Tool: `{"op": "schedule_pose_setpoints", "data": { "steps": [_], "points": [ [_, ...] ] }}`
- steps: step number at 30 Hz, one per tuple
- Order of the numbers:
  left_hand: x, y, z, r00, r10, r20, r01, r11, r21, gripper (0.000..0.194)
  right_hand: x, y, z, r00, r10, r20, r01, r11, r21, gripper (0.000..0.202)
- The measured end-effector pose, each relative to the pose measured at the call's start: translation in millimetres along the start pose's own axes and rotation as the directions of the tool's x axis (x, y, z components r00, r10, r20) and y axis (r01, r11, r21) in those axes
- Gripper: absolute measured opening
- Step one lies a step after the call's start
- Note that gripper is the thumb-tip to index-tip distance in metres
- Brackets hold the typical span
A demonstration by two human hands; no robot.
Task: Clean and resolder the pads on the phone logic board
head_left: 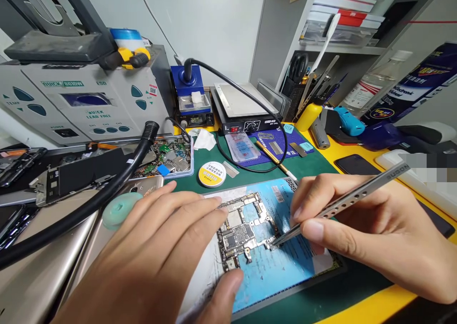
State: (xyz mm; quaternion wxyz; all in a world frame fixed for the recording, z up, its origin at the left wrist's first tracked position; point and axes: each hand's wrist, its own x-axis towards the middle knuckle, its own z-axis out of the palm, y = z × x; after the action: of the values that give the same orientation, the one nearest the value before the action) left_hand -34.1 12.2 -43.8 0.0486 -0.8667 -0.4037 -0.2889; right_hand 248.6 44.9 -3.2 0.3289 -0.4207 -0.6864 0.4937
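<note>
A bare phone circuit board (pixel 241 236) lies flat on a blue and white printed sheet (pixel 264 281). My left hand (pixel 153 252) spreads over the board's left side, fingers stretched out and thumb apart. Its fingertips rest at the upper left edge, and the thumb is near the lower left corner, so part of that side is hidden. Between the thumb and fingers of my right hand (pixel 360 224) is a pair of metal tweezers (pixel 352 199) with holes along its arm. The tweezer tips meet the board's lower right part; whether they pinch anything is too small to tell.
A hot-air station (pixel 85 110) stands at left, its black hose (pixel 117 176) running beside my left hand. Behind are a soldering station (pixel 194 117) and a heating plate (pixel 243 100). A round tin (pixel 212 174) sits beyond the sheet, and phones (pixel 360 164) lie at right.
</note>
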Motion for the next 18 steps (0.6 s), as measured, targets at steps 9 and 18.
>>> {"op": "schedule_pose_setpoints", "data": {
  "steps": [9,18],
  "points": [
    [1.4,0.7,-2.0,1.0,-0.009,0.021,0.009,1.0,0.014,0.046,-0.3,-1.3,-0.4,1.0,0.004,0.03,-0.004,1.0,-0.023,0.006],
    [1.0,2.8,-0.6,0.999,-0.031,0.008,0.032,0.999,-0.029,0.044,0.7,-2.5,-0.9,0.999,-0.023,0.042,0.025,0.998,-0.052,0.007]
  ]
}}
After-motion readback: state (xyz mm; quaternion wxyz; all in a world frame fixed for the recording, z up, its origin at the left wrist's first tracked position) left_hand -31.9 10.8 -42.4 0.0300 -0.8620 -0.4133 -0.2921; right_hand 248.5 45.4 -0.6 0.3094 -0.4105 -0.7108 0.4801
